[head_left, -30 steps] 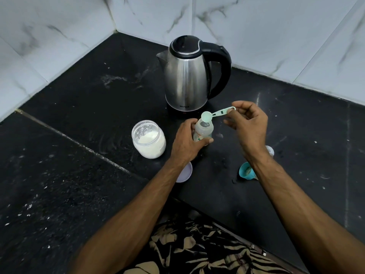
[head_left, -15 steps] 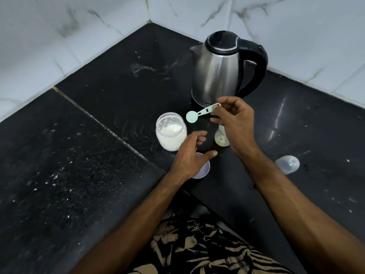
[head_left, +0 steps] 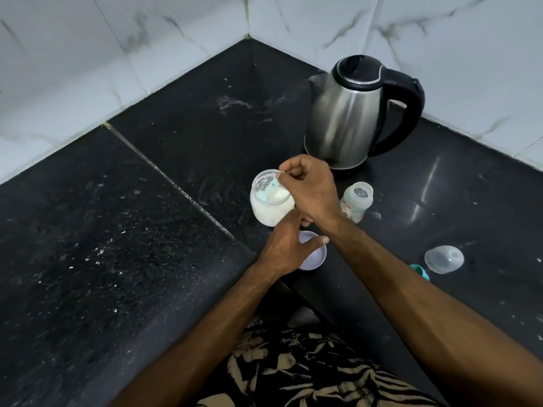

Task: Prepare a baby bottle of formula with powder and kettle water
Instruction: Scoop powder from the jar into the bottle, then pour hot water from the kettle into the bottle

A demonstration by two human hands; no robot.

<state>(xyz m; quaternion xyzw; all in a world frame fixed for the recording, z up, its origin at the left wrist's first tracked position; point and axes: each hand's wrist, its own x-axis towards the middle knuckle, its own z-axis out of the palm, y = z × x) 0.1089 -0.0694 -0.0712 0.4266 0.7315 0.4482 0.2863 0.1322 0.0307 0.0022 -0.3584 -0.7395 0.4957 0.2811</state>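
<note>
Right hand (head_left: 311,190): fingers (head_left: 289,168) curled, pinching the handle of the pale green scoop (head_left: 269,193); the handle itself is mostly hidden under the fingertips. Scoop bowl hangs below the fingertips, inside the open powder jar (head_left: 271,205), down at the white powder.

Left hand (head_left: 289,245): held just nearer the person than the jar, partly under the right wrist. Thumb stretched out to the right over the lilac lid (head_left: 313,255), which lies flat on the bench (head_left: 147,230). The other fingertips reach toward the near wall of the jar, but the right hand covers them; cannot tell whether they touch the glass or how far they are bent.

Baby bottle (head_left: 357,201): upright and uncapped on the bench, just to the right of the right hand's knuckles, free of both hands. Mouth open to the camera.

Kettle (head_left: 355,113): steel body, black lid and handle, standing beyond the right fingers and beyond the bottle, near the tiled wall corner (head_left: 248,36).

Clear dome cap (head_left: 443,259) on its side, well to the right of both hands, past the right forearm. Teal ring (head_left: 420,271) just beside the cap, partly hidden by that forearm.

White specks scattered over the dark bench to the left of the left hand.
</note>
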